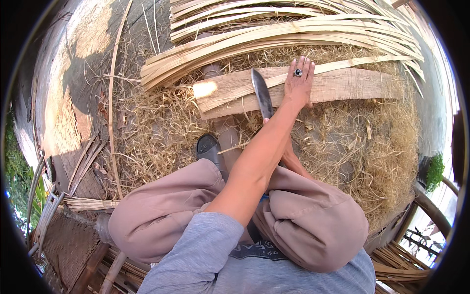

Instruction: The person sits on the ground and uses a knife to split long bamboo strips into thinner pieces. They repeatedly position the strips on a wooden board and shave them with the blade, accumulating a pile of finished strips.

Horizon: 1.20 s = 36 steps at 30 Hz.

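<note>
I sit cross-legged over a wooden plank (352,85) lying in bamboo shavings. My left hand (298,81), with a ring on one finger, reaches across my body and presses flat on a long pale bamboo strip (342,64) that lies along the plank. The dark blade of a knife (262,93) points away from me just left of that hand, its tip over the plank. My right hand (267,120) grips the knife's handle and is almost wholly hidden behind my left forearm.
Several long split bamboo strips (293,29) are piled beyond the plank. Curly shavings (161,132) cover the ground. A dark sandal (208,147) sits by my knee. A thin bent strip (113,98) and a woven mat (68,132) lie to the left. More bamboo (396,259) lies at lower right.
</note>
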### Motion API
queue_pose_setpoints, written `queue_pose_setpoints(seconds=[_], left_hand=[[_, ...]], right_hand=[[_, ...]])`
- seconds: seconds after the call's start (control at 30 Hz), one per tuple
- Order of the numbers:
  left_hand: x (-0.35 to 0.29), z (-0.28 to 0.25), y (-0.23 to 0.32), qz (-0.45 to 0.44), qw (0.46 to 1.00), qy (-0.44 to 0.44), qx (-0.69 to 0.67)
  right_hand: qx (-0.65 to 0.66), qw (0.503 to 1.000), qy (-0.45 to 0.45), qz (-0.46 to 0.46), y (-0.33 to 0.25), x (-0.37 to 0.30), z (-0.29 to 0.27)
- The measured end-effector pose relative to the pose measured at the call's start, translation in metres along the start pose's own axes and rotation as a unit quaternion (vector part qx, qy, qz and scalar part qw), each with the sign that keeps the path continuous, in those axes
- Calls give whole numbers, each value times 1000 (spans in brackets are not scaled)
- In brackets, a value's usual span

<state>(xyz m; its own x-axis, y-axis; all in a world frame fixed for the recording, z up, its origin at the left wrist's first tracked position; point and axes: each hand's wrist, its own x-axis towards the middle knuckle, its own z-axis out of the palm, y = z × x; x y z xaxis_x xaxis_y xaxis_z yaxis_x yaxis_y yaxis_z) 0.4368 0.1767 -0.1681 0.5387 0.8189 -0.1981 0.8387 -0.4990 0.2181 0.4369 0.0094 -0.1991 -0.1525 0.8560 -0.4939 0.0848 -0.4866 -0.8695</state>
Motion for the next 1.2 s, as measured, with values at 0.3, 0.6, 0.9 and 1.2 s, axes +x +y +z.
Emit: queue_pose_setpoints(seconds=[0.3,0.6,0.9,1.2], left_hand=[[3,-4,-1,12,1000,9,-17],[0,-1,-9,-4,1000,7,-9],[-3,-3,-5,1,1000,-13,-27],[-3,-3,-7,-3,999,-12,-35]], right_hand=[[77,995,55,39,45,24,15],[63,997,42,-2,40,18,13],[52,998,28,-14,30,9,9],[-117,989,-25,-93,-12,-6,32]])
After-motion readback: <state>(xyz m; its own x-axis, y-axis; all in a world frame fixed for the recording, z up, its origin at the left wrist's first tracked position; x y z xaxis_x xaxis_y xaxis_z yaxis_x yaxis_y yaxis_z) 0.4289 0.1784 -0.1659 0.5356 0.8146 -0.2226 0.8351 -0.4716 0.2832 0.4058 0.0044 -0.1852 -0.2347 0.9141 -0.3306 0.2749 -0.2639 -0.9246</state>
